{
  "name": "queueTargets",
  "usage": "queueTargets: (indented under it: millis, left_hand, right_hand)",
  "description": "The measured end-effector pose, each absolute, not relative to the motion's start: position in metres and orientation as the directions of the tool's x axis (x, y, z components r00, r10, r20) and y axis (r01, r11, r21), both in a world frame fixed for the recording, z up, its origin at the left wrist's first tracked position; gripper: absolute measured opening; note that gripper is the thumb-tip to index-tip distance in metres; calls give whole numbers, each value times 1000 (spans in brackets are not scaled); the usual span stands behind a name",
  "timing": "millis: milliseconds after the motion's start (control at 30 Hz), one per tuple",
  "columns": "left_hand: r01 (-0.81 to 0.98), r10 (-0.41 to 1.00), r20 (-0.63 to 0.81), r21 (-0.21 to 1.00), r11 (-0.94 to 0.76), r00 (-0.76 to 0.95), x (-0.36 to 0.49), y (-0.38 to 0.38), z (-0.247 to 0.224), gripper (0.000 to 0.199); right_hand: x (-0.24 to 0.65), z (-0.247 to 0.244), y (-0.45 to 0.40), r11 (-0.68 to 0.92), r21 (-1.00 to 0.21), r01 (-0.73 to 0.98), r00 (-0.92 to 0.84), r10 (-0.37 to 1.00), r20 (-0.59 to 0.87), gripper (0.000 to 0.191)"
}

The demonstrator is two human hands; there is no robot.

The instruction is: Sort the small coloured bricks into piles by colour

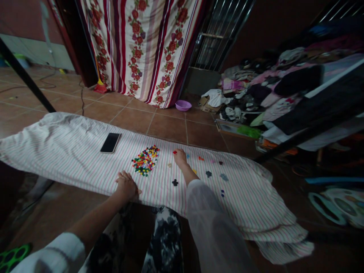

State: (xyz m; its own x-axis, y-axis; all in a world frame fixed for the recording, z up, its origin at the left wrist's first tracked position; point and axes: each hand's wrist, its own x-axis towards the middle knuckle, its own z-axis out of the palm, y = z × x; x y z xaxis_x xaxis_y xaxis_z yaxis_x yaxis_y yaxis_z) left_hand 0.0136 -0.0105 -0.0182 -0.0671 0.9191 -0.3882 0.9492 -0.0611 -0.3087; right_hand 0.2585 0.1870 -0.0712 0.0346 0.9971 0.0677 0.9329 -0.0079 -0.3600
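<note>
A mixed pile of small, bright, bead-like pieces lies on the striped cloth. To its right, my right hand is closed in a pinch at a small red piece, low over the cloth. Around this hand are small single-colour groups: black pieces, orange pieces, dark grey pieces, blue-grey pieces and dark blue pieces. A yellow group is partly hidden by my forearm. My left hand rests on the cloth's near edge, thumb apart, holding nothing visible.
A phone lies on the cloth left of the pile. Beyond are a tiled floor, a purple basin, a floral curtain and a red broom. Heaped clothes fill the right side. Dark poles slant at both sides.
</note>
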Motion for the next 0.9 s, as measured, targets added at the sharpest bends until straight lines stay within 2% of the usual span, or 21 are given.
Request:
queueTargets:
  millis: [233, 700, 900]
  left_hand:
    - [947, 918, -391, -313, -70, -62, 14, -12, -14, 87]
    - [959, 908, -409, -281, -31, -90, 13, -8, -18, 89]
    - [970, 904, -412, -241, 13, -115, 14, -8, -17, 90]
  right_hand:
    - [259, -71, 187, 33, -359, 933, -3, 997, 83, 30]
    - [263, -66, 185, 18, -400, 916, 2, 999, 47, 40]
    - [264, -58, 174, 1, -397, 918, 24, 998, 56, 39]
